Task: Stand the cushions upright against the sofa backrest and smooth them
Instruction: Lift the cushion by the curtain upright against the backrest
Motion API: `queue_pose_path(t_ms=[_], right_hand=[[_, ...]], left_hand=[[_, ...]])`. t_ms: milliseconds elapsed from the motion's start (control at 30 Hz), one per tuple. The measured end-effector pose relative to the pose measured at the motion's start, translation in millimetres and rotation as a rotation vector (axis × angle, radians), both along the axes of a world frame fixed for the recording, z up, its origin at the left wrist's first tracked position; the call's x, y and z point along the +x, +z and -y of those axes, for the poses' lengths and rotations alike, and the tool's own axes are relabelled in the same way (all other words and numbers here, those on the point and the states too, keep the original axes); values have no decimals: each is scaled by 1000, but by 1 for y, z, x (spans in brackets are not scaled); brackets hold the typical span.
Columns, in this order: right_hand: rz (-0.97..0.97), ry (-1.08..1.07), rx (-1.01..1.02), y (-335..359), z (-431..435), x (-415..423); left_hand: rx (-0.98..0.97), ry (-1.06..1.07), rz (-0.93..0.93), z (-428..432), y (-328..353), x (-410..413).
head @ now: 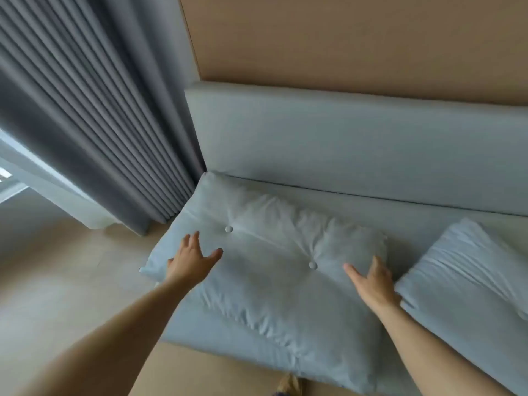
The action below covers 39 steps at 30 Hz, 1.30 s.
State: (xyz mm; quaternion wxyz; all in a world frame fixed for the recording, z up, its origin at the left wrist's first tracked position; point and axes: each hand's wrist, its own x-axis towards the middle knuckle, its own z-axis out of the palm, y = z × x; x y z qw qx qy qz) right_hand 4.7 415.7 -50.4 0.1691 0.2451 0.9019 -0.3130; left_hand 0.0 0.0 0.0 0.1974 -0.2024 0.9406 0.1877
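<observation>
Pale grey soft fabric cushion w/ two buttons [274, 252]: flat on sofa seat, below grey padded backrest [343, 138]. Likely light, floppy; grab side edges. Left hand [191, 260], right hand [371, 282] spread, empty, at its sides

Soft daylight comes from the window [8, 178] on my left; everything looks slightly blurred, edges bending.

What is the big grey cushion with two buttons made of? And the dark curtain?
The large pale grey tufted cushion looks like matte woven cloth over soft stuffing: it wrinkles and dimples at its buttons. The dark grey pleated curtain seems thick, dull fabric, hanging in even folds.
</observation>
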Motion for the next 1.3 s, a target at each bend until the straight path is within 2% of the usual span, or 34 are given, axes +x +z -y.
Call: queue_pose_path(t_ms=[67, 167, 300, 400, 600, 700, 833, 933, 1033, 1133, 1300], right_hand=[[-64, -150, -49, -28, -16, -25], [24, -334, -123, -60, -35, -49], [47, -511, -303, -102, -46, -57], [59, -591, -359, -113, -46, -60], [-49, -711, -430, -115, -42, -67], [-115, -733, -429, -102, -31, -68], [-243, -665, -179, -81, -15, -73], [-359, -586, -119, -47, -6, -88], [-505, -543, -249, -10, -10, -112], [-642, -555, -465, 27, -19, -142], [-646, -521, -730, 76, -24, -193]], left_hand=[[-32, 89, -40, 23, -23, -33], [-85, 181, -63, 65, -58, -80], [108, 350, 27, 97, -106, -119], [155, 382, 57, 112, -130, -128], [282, 382, 18, 116, -122, -135], [314, 405, -37, 111, -112, -134], [268, 405, -113, 104, -101, -117], [369, 502, -167, 95, -82, -97], [497, 541, -266, 88, -53, -92], [632, 551, -416, 77, -14, -113], [876, 568, -589, 68, 23, -172]])
